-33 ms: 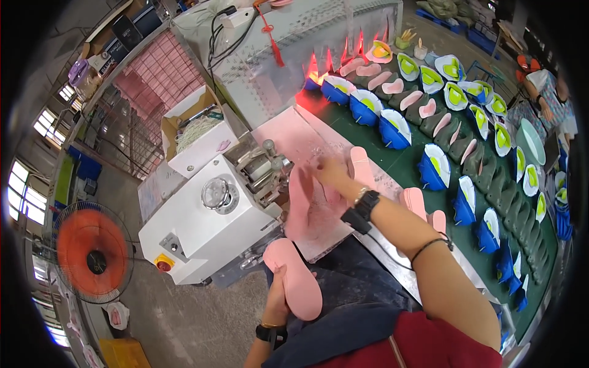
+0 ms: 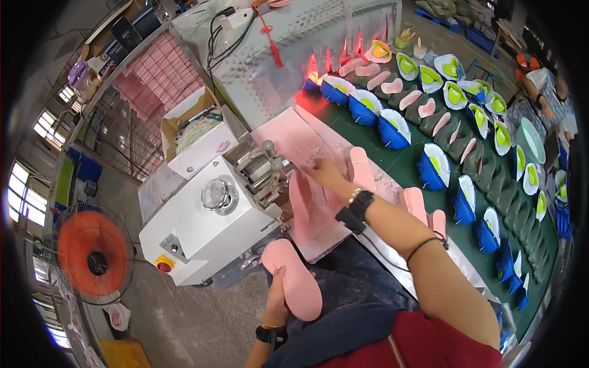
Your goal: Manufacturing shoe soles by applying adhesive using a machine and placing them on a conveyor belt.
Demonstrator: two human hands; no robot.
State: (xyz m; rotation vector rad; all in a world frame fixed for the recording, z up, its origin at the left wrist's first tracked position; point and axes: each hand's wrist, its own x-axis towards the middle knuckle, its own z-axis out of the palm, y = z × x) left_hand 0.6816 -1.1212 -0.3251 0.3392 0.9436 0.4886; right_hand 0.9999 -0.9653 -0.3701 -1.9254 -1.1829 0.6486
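My left hand (image 2: 278, 294) is closed around a pink shoe insole (image 2: 293, 276), thumb on its upper face, low in front of the white machine (image 2: 211, 221). Beside the machine's metal rollers (image 2: 270, 168) my right hand (image 2: 329, 176) is closed, its curled fingers at the upper edge of another pink insole (image 2: 300, 208). That insole stands slanted next to the rollers. Its fingertips are slightly blurred. Right of this hand, more pink insoles (image 2: 362, 167) lie on the pink-dusted worktop (image 2: 282, 132).
A green conveyor (image 2: 405, 162) on the right carries blue-and-white shoe uppers (image 2: 394, 130) and rows of dark shoe lasts (image 2: 475, 162). Red light glows at the heater box (image 2: 316, 76). An orange fan (image 2: 96, 254) stands left. A box of string (image 2: 199, 132) sits behind the machine.
My right hand and forearm have shifted slightly left, toward the rollers. The insole beside them has moved a little. My left hand keeps its hold, its insole nearly still.
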